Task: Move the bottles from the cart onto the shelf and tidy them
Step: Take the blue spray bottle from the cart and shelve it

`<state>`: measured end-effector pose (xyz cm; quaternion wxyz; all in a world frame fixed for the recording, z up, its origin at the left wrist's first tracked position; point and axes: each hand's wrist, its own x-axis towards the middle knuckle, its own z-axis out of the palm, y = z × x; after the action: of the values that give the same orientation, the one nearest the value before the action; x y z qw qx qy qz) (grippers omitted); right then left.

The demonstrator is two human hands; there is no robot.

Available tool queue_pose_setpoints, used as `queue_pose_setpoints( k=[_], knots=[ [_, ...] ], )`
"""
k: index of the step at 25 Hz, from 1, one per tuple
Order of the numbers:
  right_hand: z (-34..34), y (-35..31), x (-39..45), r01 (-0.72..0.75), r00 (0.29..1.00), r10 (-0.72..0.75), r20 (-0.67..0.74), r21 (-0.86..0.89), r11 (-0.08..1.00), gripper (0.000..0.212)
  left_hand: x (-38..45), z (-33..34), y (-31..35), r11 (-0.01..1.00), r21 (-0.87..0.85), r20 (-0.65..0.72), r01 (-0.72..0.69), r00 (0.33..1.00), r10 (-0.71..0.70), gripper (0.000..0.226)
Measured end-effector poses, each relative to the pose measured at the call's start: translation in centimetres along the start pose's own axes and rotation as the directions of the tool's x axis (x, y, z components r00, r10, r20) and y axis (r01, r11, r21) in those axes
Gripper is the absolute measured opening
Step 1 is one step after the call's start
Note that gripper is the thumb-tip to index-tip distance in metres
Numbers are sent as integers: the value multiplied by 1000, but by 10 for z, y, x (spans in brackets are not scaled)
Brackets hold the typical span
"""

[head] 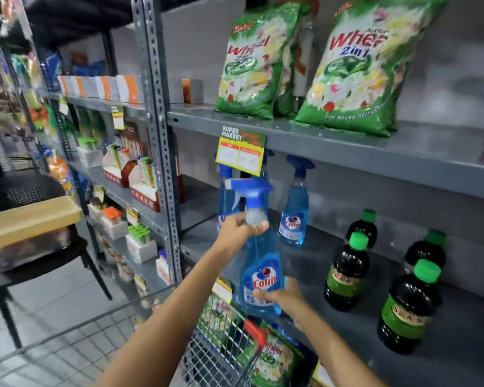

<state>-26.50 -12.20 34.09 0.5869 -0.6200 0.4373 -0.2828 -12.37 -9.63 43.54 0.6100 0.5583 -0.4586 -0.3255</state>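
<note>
Grey steel racking fills a supermarket aisle, its middle shelf (333, 275) running ahead of and to the right of the hands, with green detergent bags (355, 65) standing on the tier above. Below the forearms sits a wire cart (221, 356), more detergent packs inside it; whether further bottles remain there cannot be told. On the shelf, well to the right of the hands, stand four dark bottles with green caps (347, 272). Just beyond the hands, two blue spray bottles (294, 216) already stand upright at the back, one partly hidden behind a hanging price tag (242, 155).

Between the hands, a blue Colin spray bottle (261, 263) is held nearly upright, long axis vertical, trigger head at top with its nozzle pointing left, base hovering at the shelf's front edge rather than resting on it. The left hand (241, 227) is closed around the narrow neck just below the trigger. The right hand (280, 296) cups the lower body, fingers curled across the label. The free shelf space lies directly forward and slightly right, so the right hand is the nearer one to it, and the placement appears to need a short push forward, then down.
</note>
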Motion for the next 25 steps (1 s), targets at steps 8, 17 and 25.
queue_pose_setpoints(
  k=[8,17,25],
  knots=[
    [19,11,71,62,943,-53,-328,17,998,39,75,-1,-33,986,98,260,-137,960,108,20],
    [12,21,117,155,937,-171,-306,-76,985,31,109,-12,-57,991,86,235,-106,969,83,31],
    [16,41,115,109,902,-196,-385,-235,966,49,102,-36,-158,981,174,-435,81,900,3,68]
  ],
)
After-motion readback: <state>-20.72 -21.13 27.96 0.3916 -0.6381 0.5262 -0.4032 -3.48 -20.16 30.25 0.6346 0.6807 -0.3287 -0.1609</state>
